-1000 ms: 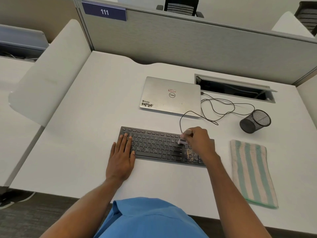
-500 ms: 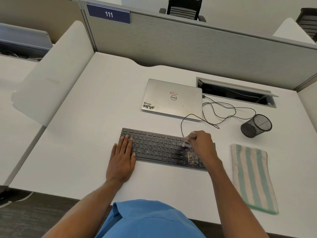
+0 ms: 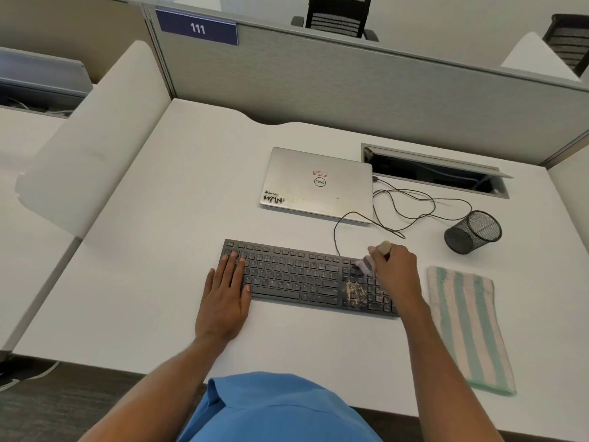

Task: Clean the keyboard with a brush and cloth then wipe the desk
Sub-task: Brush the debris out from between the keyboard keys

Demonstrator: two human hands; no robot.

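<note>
Reaching from the near edge of the white table, past a blue shirt, both forearms extend to a dark keyboard that lies parallel to that edge, roughly at its middle. The left hand rests flat on the keyboard's left end, fingers straight and together, holding nothing. The right hand is curled around a small brush over the keyboard's right end; the pale handle tip sticks up past the knuckles and the bristles point down and left at the keys there, though whether they touch is unclear. Just nearer than the bristles, a patch of tan crumbs sits on the keys. A folded cloth with green and cream stripes lies flat near the right edge, just beside the keyboard and apart from it. Farther back, a closed silver laptop lies flat, with a thin black cable looping from its right side. A black mesh cup lies tipped on its side toward the right edge. Along the far edge, an open cable slot sits before a grey partition bearing a sign reading 111.
</note>
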